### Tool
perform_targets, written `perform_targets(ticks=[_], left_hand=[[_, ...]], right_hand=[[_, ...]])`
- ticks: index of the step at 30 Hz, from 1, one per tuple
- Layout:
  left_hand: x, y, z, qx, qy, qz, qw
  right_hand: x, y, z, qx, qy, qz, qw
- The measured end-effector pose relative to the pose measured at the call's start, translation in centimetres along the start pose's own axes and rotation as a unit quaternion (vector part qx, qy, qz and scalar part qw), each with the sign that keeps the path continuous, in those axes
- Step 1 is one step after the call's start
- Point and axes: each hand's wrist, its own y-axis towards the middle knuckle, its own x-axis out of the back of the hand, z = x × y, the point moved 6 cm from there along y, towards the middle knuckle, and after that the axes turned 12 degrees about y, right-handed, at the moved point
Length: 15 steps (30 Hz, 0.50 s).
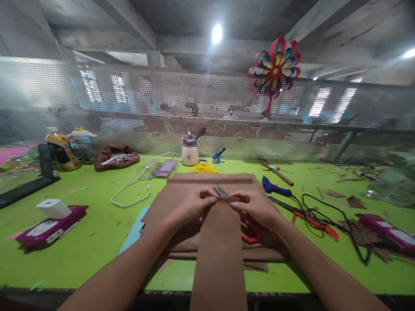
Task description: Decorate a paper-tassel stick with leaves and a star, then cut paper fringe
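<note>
My left hand pinches the left end of the upper edge of a long brown strip, thumb against forefinger. At the other end of that edge, my right hand pinches it the same way. A narrow fold seems to run along the edge between the hands. The strip hangs toward me past the table's front edge. Under it lies a stack of larger brown sheets, whether paper or cloth I cannot tell. Scissors with red handles rest on the stack, partly hidden by the strip and my right hand; their blade tips point away.
Right of the stack lie a blue glue gun, an orange-red handled tool, tangled black cord and brown scraps. Purple power strips sit on both sides. Behind stand a cream jug, yellow shreds and a small blue jar.
</note>
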Motion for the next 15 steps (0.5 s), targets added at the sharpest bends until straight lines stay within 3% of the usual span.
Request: perform_targets(ticks=[3, 8, 15], left_hand=[[0.1, 0.2, 0.5, 0.018, -0.010, 0.000, 1.000], [0.0, 0.2, 0.1, -0.005, 0.006, 0.002, 1.000], [0.1, -0.6, -1.2, -0.058, 0.169, 0.006, 0.984]], right_hand=[[0.0, 0.0, 0.0, 0.008, 0.031, -0.001, 0.999], [0.3, 0.0, 0.0, 0.032, -0.006, -0.020, 0.999], [0.7, 0.0, 0.4, 0.072, -0.152, -0.018, 0.986]])
